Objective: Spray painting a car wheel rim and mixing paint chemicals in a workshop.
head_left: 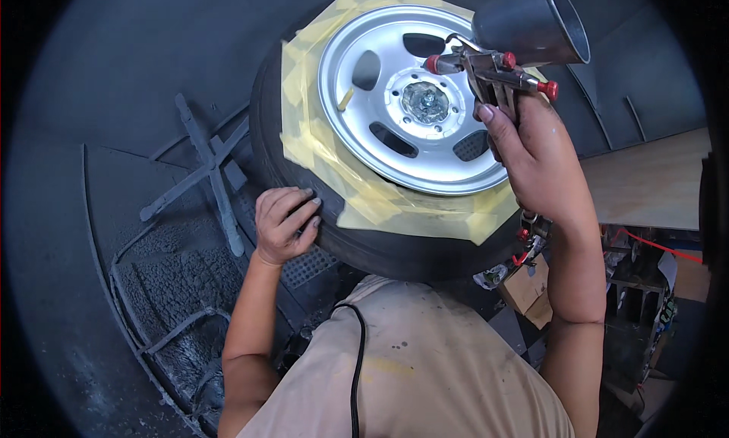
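Observation:
A silver wheel rim (372,107) sits inside a black tire (267,115) in front of me. Overlapping pale yellow masking tape (307,145) rings the rim. My right hand (539,153) grips a spray gun (497,77) by its handle, and the gun has red knobs and a dark metal cup (524,31) on top. The gun's nozzle points left, over the right part of the rim. At the tire's lower left edge, my left hand (285,224) has its curled fingers on the rubber and its thumb bent in.
A grey cross-shaped bar frame (209,161) lies to the left, above a rough, paint-crusted patch (178,286). At the right are a wooden board (645,168), a cardboard box (528,290) and cluttered shelving (634,301). A black cord (357,362) hangs down my shirt.

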`<state>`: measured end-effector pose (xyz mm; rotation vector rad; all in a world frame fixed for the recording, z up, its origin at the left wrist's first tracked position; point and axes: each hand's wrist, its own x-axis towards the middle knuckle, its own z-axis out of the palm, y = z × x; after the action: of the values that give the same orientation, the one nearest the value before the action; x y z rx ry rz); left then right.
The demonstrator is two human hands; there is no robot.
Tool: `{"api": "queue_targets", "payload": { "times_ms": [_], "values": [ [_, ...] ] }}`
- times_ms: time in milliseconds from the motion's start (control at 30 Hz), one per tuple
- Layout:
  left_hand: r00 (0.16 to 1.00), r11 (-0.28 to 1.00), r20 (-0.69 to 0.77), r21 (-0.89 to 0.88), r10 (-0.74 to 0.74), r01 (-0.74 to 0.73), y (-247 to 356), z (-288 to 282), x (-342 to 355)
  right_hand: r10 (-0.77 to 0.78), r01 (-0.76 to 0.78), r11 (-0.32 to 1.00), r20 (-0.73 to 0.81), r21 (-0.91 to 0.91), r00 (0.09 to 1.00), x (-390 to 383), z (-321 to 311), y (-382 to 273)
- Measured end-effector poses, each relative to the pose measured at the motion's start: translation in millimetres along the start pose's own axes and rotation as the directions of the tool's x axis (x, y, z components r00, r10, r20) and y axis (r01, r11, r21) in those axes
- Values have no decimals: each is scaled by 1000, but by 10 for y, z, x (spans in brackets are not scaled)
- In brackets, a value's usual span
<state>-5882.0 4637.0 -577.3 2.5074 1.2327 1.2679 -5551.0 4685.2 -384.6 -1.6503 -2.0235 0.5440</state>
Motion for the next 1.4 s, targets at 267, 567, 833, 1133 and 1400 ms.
{"api": "queue_targets", "payload": {
  "times_ms": [267,567,833,1133,1400],
  "values": [
    [990,990,68,-75,121,-115,-1152,222,-370,-48,12,978,-167,-210,985,819,694,60],
    [999,998,38,60,-9,7,-995,486,-910,-34,-159,868,-376,-470,926,765,855,465],
    [999,995,22,95,24,-26,-1158,525,-1011,302,-384,896,-326,-224,896,232,605,635],
    [957,963,119,33,263,-269,-1847,188,-900,205,-314,904,-351,-290,914,-8,130,1019],
    [965,851,253,519,-66,-78,-1956,-129,-144,208,-295,918,-310,-266,928,-486,-315,1296]
  ]
}}
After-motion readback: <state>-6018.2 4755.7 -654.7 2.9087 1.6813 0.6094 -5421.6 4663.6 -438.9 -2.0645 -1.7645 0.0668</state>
